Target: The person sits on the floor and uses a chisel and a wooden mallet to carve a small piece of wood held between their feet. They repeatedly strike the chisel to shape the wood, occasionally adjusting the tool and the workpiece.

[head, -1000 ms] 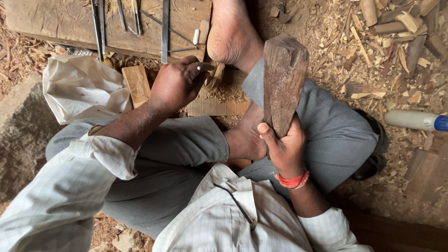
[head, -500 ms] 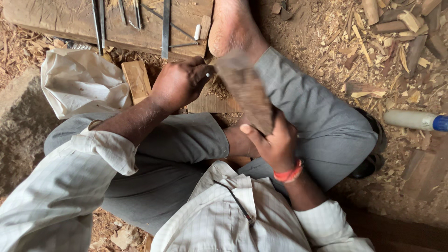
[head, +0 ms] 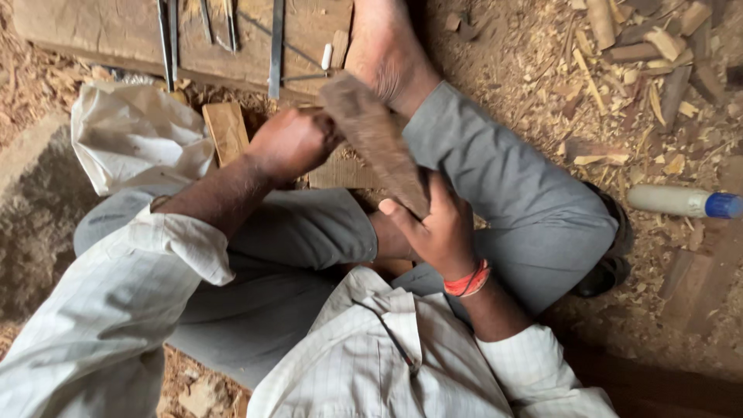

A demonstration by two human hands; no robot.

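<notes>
1. Nearest the camera, a person in a pale checked shirt (head: 371, 364) and grey trousers (head: 511, 178) is sitting cross-legged on the ground.
2. The right hand (head: 437, 232), with a red thread band (head: 467, 282) at the wrist, is gripping the near end of a rough wooden mallet (head: 375, 139), fingers wrapped fully around it (the thumb is lying along its near face).
3. The mallet is slanting up and to the left, its far end sitting just right of the left hand and in front of the bare foot (head: 383, 50).
4. The left hand (head: 290, 143) is curled into a closed fist; what it is holding I cannot tell, since the knuckles are covering it.
5. Just left of that fist, a small wooden block (head: 226, 130) is lying beside a white cloth bag (head: 131, 143).
6. Farther off, thin metal chisels (head: 275, 42) are lying on a wooden plank (head: 116, 31).
7. To the right, wood chips (head: 619, 77) are littering the ground, with a white bottle with a blue cap (head: 685, 203) lying among them.
</notes>
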